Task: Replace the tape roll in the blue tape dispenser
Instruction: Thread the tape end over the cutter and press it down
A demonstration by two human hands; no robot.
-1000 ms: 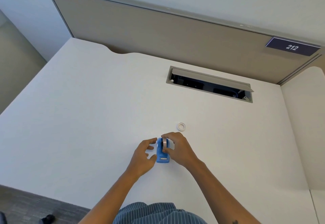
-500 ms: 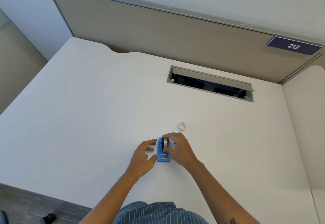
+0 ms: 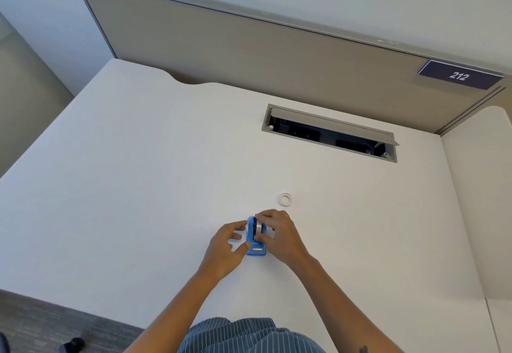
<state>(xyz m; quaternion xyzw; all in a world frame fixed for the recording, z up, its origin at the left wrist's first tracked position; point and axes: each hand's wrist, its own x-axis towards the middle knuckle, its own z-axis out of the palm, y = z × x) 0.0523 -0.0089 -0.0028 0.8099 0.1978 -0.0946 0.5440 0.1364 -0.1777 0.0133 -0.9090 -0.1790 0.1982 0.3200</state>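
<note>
1. A blue tape dispenser [image 3: 256, 242] stands on a white desk [image 3: 138, 186], near the front edge, between two bare hands.
2. The left hand [image 3: 224, 250] braces its left side, thumb and fingertips touching, fingers loosely curled.
3. The right hand [image 3: 279, 236] pinches a tape roll [image 3: 259, 228] seated in the dispenser.
4. Small plastic, the dispenser likely feels light and rigid, apt to slide; steady its sides.
5. Count: one dispenser, one roll inside, one white ring [image 3: 285, 199] lying apart on the desk.
</note>
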